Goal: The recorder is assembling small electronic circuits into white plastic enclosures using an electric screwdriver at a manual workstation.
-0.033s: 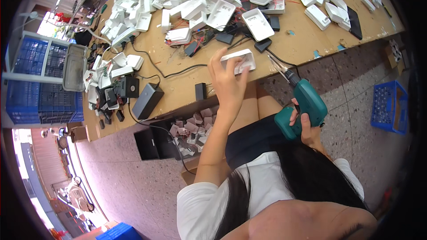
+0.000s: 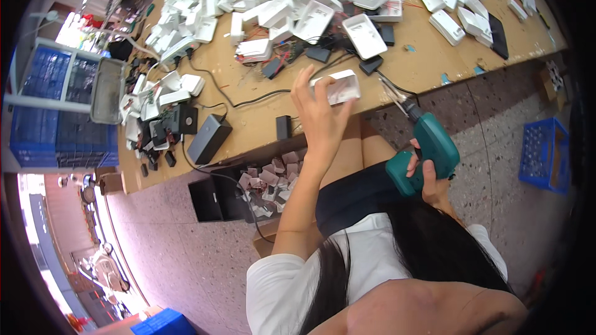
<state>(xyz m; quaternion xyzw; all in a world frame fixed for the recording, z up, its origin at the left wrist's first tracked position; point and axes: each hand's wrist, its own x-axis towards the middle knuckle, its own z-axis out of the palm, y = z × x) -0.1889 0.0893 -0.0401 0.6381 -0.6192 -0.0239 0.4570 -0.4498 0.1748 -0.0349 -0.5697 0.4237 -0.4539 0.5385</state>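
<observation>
The left hand (image 2: 320, 115) pinched a light, rigid white plastic casing (image 2: 338, 87) by its edges; the right hand (image 2: 428, 177) gripped a teal electric screwdriver (image 2: 428, 149) above the bench (image 2: 434, 62)

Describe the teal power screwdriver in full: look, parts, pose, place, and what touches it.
The power screwdriver has a teal, plastic-looking pistol-shaped body with a darker collar and a thin metal bit at its front. It is held off the table, over the person's lap, tilted so the bit points up and left toward the small white case raised in the left hand. The right hand wraps its grip from below. A thin dark cord runs close by the bit.
</observation>
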